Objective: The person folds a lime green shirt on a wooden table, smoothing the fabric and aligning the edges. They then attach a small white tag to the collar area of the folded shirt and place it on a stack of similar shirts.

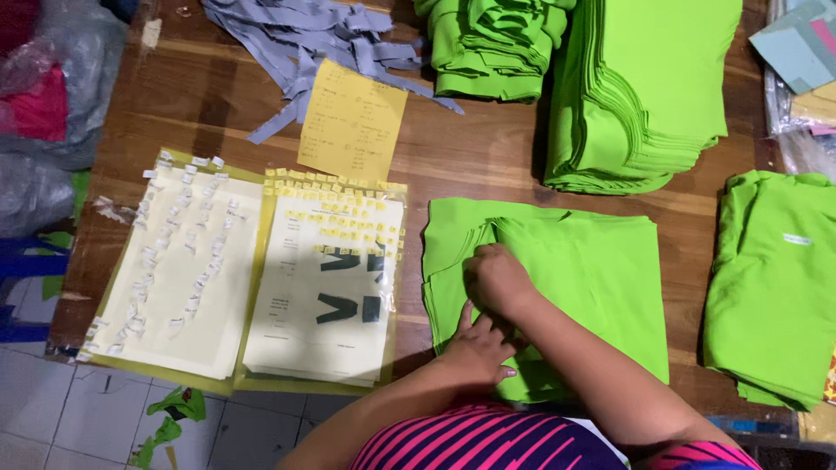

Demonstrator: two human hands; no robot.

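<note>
Right hand [495,278] fisted on green fabric [592,270]; left hand [477,346] flat on it.

On the wooden bench [488,165] lay a yellow paper note [353,119], a heap of grey fabric strips [305,35], two plastic-covered sheets dotted with small white tags [178,252] and yellow tags [335,196], a tall stack of green fabric [644,87], and a folded green garment [775,287] at the right.

Both hands low, close together, forearms bare.
Left hand [477,344] lies flat, palm down, fingers spread forward. Right hand [496,278] sits just ahead of it, fingers curled under, knuckles up, forearm angling in from the right.
</note>
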